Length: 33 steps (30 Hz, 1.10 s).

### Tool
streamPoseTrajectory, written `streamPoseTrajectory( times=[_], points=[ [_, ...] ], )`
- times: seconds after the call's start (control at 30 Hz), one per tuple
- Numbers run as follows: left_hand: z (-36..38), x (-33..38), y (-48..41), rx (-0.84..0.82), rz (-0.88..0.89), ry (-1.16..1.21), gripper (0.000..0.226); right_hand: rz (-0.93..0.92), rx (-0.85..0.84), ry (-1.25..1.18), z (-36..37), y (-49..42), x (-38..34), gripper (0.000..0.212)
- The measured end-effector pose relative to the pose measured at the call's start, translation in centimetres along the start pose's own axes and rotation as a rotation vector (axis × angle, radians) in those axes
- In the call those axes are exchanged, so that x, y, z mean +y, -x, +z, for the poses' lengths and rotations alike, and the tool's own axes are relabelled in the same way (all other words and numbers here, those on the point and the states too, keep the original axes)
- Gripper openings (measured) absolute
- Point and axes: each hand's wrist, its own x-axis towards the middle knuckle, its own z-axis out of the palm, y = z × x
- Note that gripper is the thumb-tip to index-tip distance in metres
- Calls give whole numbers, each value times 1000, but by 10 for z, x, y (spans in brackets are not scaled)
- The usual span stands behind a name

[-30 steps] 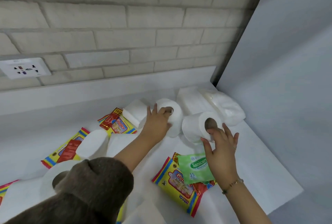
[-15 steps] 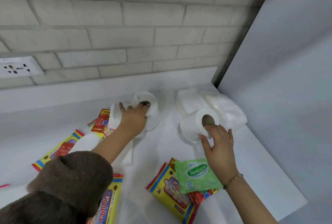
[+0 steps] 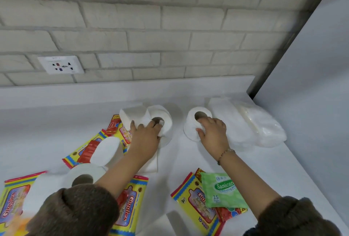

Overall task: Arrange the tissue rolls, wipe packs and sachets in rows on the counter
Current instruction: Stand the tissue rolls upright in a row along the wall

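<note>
White counter [image 3: 56, 120] spreads below me, wipe packs [image 3: 196, 201] scattered nearest the front edge. Farther in, I have the left hand [image 3: 146, 135] gripping one tissue roll [image 3: 167, 120], a fingertip hooked in its core, and the right hand [image 3: 214, 132] curled round a second roll [image 3: 190, 130] just beside a white bag [image 3: 251, 124]. Both cores face up; bare counter lies between them and back to the brick wall [image 3: 170, 37].

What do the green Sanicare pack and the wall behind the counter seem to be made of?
Green Sanicare pack: probably thin plastic film, slightly glossy and crinkled. Wall: brick or brick-look tile, pale and matte, with recessed mortar lines.
</note>
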Motion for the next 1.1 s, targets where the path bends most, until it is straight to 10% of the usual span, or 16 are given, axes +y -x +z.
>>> streamPoseTrajectory(
  times=[0.57, 0.8, 1.1],
  points=[
    [1, 36, -18, -37, 62, -74, 44, 44, -28, 152, 16, -10, -1, 34],
    [-31, 19, 6, 40, 69, 255, 45, 82, -9, 68, 4, 3, -8, 46],
    [-76, -65, 125, 296, -158, 605, 20, -305, 37, -260, 10, 75, -107, 26]
  ],
)
